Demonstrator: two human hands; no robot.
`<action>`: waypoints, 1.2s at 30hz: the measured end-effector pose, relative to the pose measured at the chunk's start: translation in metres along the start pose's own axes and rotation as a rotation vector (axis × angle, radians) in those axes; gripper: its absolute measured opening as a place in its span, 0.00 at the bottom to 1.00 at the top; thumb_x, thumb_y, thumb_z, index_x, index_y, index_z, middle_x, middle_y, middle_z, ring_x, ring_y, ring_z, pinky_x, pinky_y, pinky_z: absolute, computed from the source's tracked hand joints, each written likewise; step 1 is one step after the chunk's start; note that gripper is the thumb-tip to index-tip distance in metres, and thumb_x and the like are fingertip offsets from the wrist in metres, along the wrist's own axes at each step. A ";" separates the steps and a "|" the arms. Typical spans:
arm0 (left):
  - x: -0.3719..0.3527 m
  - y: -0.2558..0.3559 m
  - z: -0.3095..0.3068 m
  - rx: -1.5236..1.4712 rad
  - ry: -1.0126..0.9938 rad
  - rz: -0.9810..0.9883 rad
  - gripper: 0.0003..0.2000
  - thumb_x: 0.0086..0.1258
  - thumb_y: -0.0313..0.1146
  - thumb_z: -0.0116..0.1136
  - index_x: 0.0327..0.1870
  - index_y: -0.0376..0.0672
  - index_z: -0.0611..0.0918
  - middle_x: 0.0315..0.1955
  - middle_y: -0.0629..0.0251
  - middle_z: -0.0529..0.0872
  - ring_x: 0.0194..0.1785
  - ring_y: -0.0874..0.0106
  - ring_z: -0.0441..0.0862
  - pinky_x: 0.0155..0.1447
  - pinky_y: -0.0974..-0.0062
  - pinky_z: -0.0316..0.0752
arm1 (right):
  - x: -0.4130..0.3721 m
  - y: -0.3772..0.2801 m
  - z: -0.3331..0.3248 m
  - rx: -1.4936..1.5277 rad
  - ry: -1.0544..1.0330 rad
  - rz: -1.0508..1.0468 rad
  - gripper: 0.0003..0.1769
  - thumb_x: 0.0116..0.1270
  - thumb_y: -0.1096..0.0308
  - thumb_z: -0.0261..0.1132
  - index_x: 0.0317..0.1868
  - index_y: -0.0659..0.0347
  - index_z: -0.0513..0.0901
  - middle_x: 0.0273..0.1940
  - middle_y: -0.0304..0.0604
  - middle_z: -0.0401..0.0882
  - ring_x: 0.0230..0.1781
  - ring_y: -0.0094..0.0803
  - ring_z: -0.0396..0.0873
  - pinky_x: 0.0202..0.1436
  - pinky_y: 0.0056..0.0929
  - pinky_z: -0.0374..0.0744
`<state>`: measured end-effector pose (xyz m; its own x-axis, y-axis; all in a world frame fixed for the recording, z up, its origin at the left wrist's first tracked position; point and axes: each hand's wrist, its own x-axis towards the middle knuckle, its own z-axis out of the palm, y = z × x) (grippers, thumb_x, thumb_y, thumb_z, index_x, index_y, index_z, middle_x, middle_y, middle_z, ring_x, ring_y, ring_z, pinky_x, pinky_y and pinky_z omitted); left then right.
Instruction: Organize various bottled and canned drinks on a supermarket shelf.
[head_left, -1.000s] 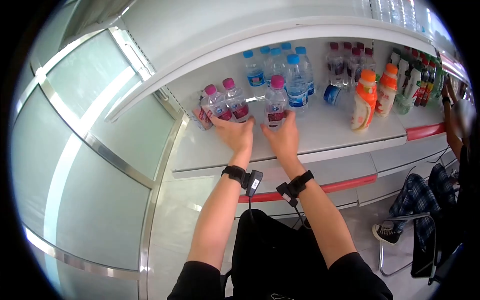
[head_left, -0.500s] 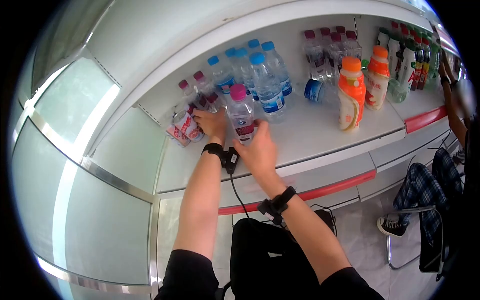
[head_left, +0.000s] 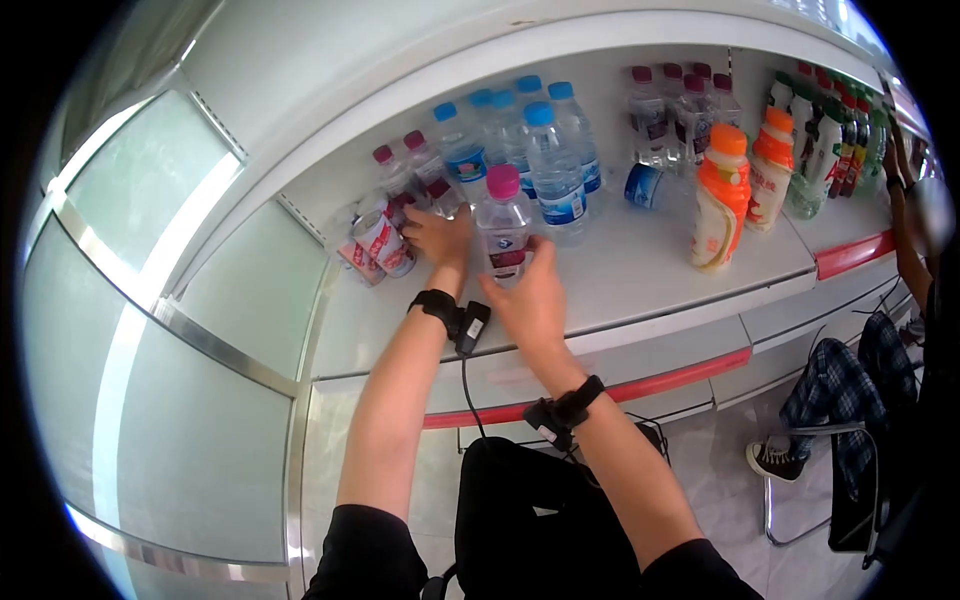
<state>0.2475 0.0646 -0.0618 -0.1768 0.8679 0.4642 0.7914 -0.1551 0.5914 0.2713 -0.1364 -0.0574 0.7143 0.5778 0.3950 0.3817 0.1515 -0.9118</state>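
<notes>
My right hand [head_left: 532, 298] is closed round the lower part of a clear water bottle [head_left: 505, 240] with a pink cap and purple label, upright at the shelf's front. My left hand [head_left: 442, 240] is left of it, its fingers and thumb curved about the base of a leaning purple-capped water bottle [head_left: 433, 178]; part of the grip is hidden. Another purple-capped bottle [head_left: 397, 175] stands beside that one. Red and white cans [head_left: 383, 243] sit just left of my left hand. Several blue-capped water bottles [head_left: 556, 175] stand behind the bottle in my right hand.
Orange-capped bottles [head_left: 722, 200] stand right of centre, near a blue-labelled bottle [head_left: 645, 187] on its side. More purple-capped bottles [head_left: 692, 120] are behind. The shelf's front edge [head_left: 680, 318] runs below my hands. A glass panel [head_left: 200, 420] is left. Another person's leg [head_left: 840, 400] shows at right.
The view has shifted, so the shelf items appear a little further right. Both hands keep nearly the same places beside the bottles, and my right hand still holds the pink-capped bottle.
</notes>
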 end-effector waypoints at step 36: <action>-0.046 -0.095 -0.115 -0.562 -0.773 0.445 0.31 0.60 0.39 0.73 0.62 0.38 0.75 0.49 0.62 0.79 0.50 0.69 0.75 0.53 0.70 0.73 | 0.009 0.018 0.011 0.067 -0.395 -0.303 0.32 0.59 0.76 0.69 0.67 0.65 0.75 0.47 0.53 0.86 0.40 0.32 0.85 0.42 0.31 0.85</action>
<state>0.1133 -0.0148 -0.0631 0.6406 0.7132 0.2848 0.2729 -0.5581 0.7836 0.2786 -0.1196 -0.0713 0.2954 0.7571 0.5827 0.4898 0.4037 -0.7727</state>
